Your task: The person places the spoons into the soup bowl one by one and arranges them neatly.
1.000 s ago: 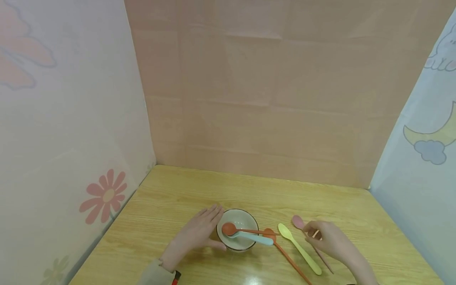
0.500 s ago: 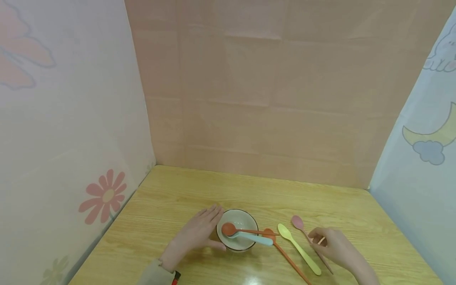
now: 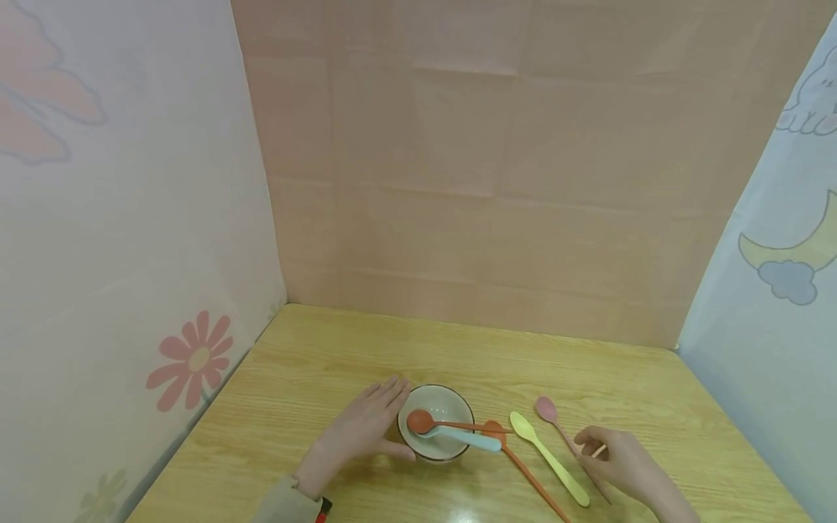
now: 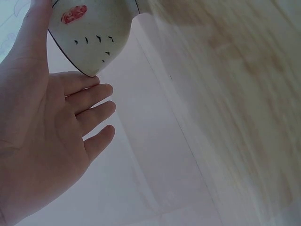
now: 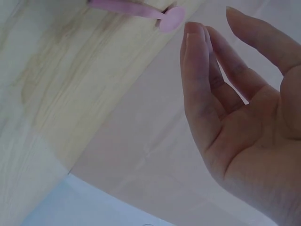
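Observation:
A pale bowl (image 3: 451, 401) with a dark rim stands near the table's front. Against its left side rests my left hand (image 3: 366, 425), fingers straight and thumb spread; in the left wrist view the fingertips meet the rim of the bowl (image 4: 99, 28). An orange spoon (image 3: 420, 421) and a light-blue spoon (image 3: 467, 438) lie in the bowl, handles out to the right. My right hand (image 3: 617, 459) hovers over the handle of a pink spoon (image 3: 546, 409), fingers loosely bent. The right wrist view has thumb and fingers apart, the pink spoon (image 5: 127, 8) beyond them.
Between bowl and pink spoon lie a second orange spoon (image 3: 530, 472) and a yellow spoon (image 3: 556, 465) on the wooden table (image 3: 366, 341). A flower-printed sheet (image 3: 196, 254) closes the left side, a tan sheet (image 3: 471, 181) the back, another printed sheet the right.
My right hand has shifted right and slightly toward the front along the pink spoon's handle. The left hand, bowl and spoons stay in place.

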### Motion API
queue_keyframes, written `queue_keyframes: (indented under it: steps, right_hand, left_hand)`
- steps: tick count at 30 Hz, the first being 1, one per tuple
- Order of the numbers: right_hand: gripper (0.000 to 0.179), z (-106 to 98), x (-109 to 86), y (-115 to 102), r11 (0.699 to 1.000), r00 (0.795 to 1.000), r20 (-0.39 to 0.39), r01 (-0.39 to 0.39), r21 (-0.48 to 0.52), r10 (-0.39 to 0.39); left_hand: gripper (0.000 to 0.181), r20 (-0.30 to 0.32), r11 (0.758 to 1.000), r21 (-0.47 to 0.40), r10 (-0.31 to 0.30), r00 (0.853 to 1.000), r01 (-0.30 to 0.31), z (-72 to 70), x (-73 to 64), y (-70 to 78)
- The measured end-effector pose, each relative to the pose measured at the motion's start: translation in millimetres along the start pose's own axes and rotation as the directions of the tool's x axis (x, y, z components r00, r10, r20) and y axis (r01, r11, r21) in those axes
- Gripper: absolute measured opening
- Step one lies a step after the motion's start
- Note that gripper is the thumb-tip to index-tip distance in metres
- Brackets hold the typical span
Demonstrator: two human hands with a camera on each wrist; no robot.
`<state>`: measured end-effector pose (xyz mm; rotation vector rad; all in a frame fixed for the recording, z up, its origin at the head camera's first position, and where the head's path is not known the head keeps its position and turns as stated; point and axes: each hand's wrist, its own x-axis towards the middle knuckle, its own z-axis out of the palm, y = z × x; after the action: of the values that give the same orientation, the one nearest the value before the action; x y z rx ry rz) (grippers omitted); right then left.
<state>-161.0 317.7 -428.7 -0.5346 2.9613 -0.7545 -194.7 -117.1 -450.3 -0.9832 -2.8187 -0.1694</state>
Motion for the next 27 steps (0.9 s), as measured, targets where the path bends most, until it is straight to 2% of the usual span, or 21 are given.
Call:
queue_keyframes:
  steps: [13,20,27]
  right_hand:
    - [0.024,4,-1.0,9,0.992,0.991,0.058,-0.122,0.040,0.119]
    - [0.024,8,-0.6,15,0.991,0.991,0.072,-0.118,0.063,0.113]
    - [0.021,14,1.6,21,0.993,0.992,0.045,-0.118,0.017,0.117]
  left_hand:
    - [0.109,0.012,1.000,0.000,-0.010,1.000,0.010,0.0,0.9,0.6]
    - [0.110,0.028,1.000,-0.016,-0.017,0.999,0.018,-0.2,1.0,0.8]
    - [0.109,0.024,1.000,-0.015,-0.019,1.000,0.019,0.8,2.1,-0.4]
